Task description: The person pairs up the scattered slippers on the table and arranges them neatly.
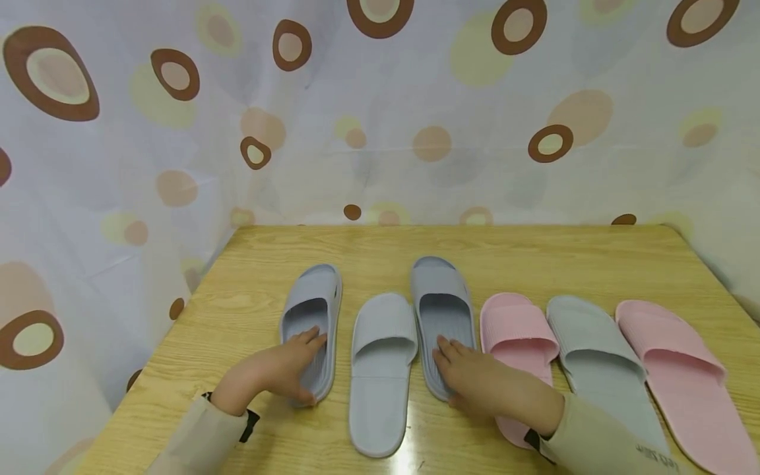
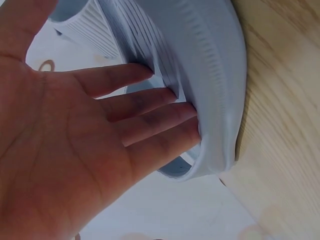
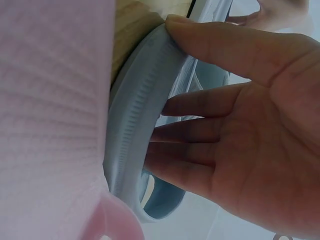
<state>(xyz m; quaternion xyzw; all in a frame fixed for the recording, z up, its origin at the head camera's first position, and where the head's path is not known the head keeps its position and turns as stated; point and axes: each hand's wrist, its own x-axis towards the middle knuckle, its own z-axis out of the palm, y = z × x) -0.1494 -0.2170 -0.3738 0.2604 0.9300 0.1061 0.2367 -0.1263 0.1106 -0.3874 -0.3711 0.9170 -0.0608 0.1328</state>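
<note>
Blue-grey moulded slippers lie under both of the person's hands on a wood-grained bench (image 1: pixel 368 249). The left hand (image 1: pixel 279 366) is released, its straight fingers reaching into the left blue-grey slipper (image 1: pixel 315 289) and touching its inside, with the thumb spread toward the heel end. That slipper lies at the left end of a row of six, all set toe to the far edge. The right hand (image 1: pixel 487 379) is likewise unclenched: its extended fingertips rest on the footbed of the right blue-grey slipper (image 1: pixel 445 320), while its thumb touches the rim near the heel, as the right wrist view shows. This slipper is third from the left and sits slightly farther off than its neighbours.

Between those two lies a light grey slipper (image 1: pixel 381 376), nearer to the third one than to the first. Just right of the right blue-grey slipper is a small pink slipper (image 1: pixel 519 323), partly covered by the right forearm; next come a grey-green slipper (image 1: pixel 605 363) and, at the right end, a large pink slipper (image 1: pixel 683 376). Beige sleeves (image 1: pixel 196 435) cover both forearms. White cloth (image 1: pixel 356 86) with brown, peach and yellow rounds hangs behind the far edge.
</note>
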